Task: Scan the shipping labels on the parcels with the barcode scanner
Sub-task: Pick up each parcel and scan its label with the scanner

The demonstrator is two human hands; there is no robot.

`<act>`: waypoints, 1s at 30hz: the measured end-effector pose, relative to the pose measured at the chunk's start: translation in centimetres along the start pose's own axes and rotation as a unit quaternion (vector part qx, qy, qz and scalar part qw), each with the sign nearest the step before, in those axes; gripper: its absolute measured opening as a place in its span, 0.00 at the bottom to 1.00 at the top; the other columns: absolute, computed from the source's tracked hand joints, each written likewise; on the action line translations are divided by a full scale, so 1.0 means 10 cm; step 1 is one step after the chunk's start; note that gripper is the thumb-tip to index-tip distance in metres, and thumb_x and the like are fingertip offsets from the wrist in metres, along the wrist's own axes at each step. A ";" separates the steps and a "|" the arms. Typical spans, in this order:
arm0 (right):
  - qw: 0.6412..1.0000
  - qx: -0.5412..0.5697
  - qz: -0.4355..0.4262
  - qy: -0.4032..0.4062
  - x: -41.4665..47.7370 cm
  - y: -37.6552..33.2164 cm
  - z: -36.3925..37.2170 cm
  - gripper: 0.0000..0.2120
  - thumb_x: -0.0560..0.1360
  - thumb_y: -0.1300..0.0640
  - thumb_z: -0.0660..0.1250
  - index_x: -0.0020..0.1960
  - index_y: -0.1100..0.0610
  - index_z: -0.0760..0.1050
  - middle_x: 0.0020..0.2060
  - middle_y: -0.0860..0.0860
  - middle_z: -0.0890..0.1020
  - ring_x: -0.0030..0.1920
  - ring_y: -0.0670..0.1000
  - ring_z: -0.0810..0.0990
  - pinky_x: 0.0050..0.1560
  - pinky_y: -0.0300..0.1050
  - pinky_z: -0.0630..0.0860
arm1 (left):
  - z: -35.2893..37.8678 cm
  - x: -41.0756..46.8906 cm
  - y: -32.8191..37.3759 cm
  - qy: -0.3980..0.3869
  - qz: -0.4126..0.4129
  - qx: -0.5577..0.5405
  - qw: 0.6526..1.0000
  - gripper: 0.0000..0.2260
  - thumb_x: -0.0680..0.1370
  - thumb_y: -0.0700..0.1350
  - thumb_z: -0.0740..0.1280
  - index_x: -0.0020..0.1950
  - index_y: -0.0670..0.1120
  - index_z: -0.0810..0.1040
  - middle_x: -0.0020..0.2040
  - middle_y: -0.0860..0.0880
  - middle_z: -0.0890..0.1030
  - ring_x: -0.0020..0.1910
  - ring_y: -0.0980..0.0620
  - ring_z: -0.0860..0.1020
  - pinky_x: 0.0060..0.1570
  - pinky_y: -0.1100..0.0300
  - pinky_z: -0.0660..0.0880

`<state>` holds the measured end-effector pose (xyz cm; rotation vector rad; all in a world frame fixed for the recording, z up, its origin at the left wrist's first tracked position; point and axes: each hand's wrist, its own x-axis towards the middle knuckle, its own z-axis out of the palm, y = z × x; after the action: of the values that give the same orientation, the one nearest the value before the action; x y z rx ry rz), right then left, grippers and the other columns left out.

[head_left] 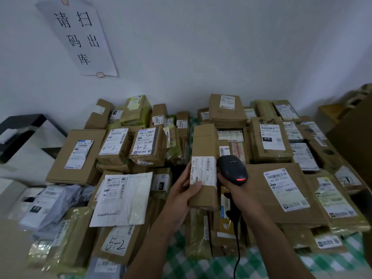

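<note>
We hold a slim cardboard parcel (204,168) in our left hand (186,195), above the heaped bench (181,264), grip clamped beside its shipping label (203,171). Our right hand (231,187) clasps the barcode scanner (232,170) against the parcel's edge. The box looks light and stiff, best gripped along its long edges.

On the paper sign (80,37) taped to the wall, "请扫码出库" is written in black. "507-P802 T70" and "P802" are printed on the shipping label (203,171) of the held parcel (204,164). "4-2" (109,148) and "1-2" (142,147) are handwritten on two box labels, "5-2" (115,245) on a lower one. "502 602-12 815" is printed on the white mailer (122,200); "010" is shown on a label (272,136) further right.
</note>
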<state>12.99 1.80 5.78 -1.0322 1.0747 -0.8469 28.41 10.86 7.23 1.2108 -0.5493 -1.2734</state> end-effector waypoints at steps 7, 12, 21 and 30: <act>0.997 -0.076 -0.021 -0.002 -0.02 -0.02 -0.09 0.16 0.74 0.55 0.79 0.54 0.39 0.77 0.47 0.39 0.85 0.48 0.39 0.84 0.49 0.40 0.80 | -0.17 0.06 0.15 0.103 0.055 0.103 0.988 0.26 0.75 0.44 0.76 0.71 0.59 0.75 0.63 0.54 0.84 0.59 0.56 0.83 0.52 0.55 0.83; 0.981 -0.181 -0.032 -0.064 -0.09 -0.09 -0.13 0.18 0.74 0.52 0.78 0.61 0.45 0.78 0.44 0.47 0.86 0.44 0.46 0.84 0.41 0.37 0.76 | -0.38 0.24 0.40 0.145 0.052 0.204 0.967 0.26 0.76 0.45 0.77 0.73 0.54 0.77 0.65 0.53 0.81 0.57 0.56 0.82 0.43 0.63 0.82; 0.954 -0.263 -0.032 -0.140 -0.13 -0.16 -0.04 0.23 0.72 0.51 0.81 0.60 0.36 0.74 0.53 0.34 0.82 0.51 0.28 0.78 0.45 0.23 0.74 | -0.60 0.49 0.63 0.107 0.083 0.375 0.917 0.27 0.75 0.48 0.78 0.73 0.54 0.78 0.72 0.57 0.76 0.71 0.58 0.72 0.68 0.63 0.70; 0.953 -0.263 -0.020 -0.148 -0.12 -0.18 -0.04 0.25 0.72 0.49 0.80 0.65 0.37 0.74 0.55 0.34 0.82 0.55 0.33 0.79 0.51 0.29 0.74 | -0.65 0.50 0.57 0.099 0.069 0.388 0.914 0.28 0.75 0.47 0.78 0.75 0.53 0.76 0.73 0.57 0.75 0.71 0.58 0.71 0.69 0.62 0.69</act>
<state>12.18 2.23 7.79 -1.5766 1.0423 -0.4162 37.82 7.87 8.67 1.8916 -1.0230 -0.7977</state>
